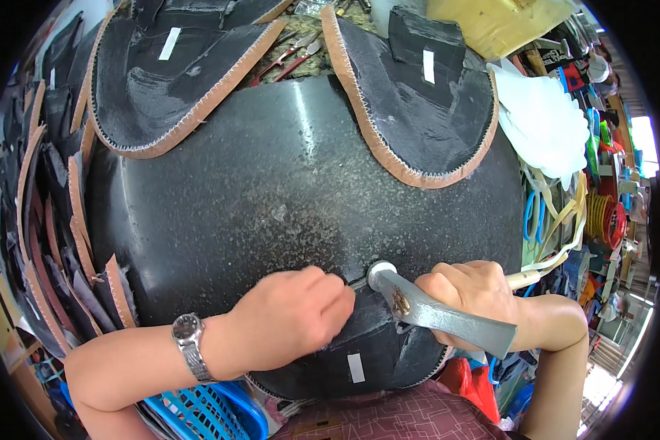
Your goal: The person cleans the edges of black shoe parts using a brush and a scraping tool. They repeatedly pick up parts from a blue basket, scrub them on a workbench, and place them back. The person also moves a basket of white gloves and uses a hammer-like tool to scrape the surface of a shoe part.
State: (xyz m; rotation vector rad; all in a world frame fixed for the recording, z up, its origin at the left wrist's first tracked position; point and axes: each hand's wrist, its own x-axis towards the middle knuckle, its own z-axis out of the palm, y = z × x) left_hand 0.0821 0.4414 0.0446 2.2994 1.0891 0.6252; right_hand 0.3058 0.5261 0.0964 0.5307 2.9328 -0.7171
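Note:
My right hand (473, 297) is wrapped round the handle of a grey steel hammer (455, 319), whose round face sits low over the black work surface. Under both hands lies a black stitched piece (378, 341), which looks like a shoe upper, with a small white tag near my body. My left hand (293, 319) is closed at this piece's far edge, beside the hammer face. Its fingertips are hidden beneath the knuckles. Two similar black pieces with tan zigzag-stitched borders, a left one (161, 92) and a right one (422, 110), lie at the far side.
More such pieces (73, 213) are stacked along the left edge. Pliers (301, 59) lie behind the dark curved work surface (220, 213). White plastic (546, 121) and blue-handled scissors (535, 216) are at the right. A blue basket (205, 411) stands below my left arm.

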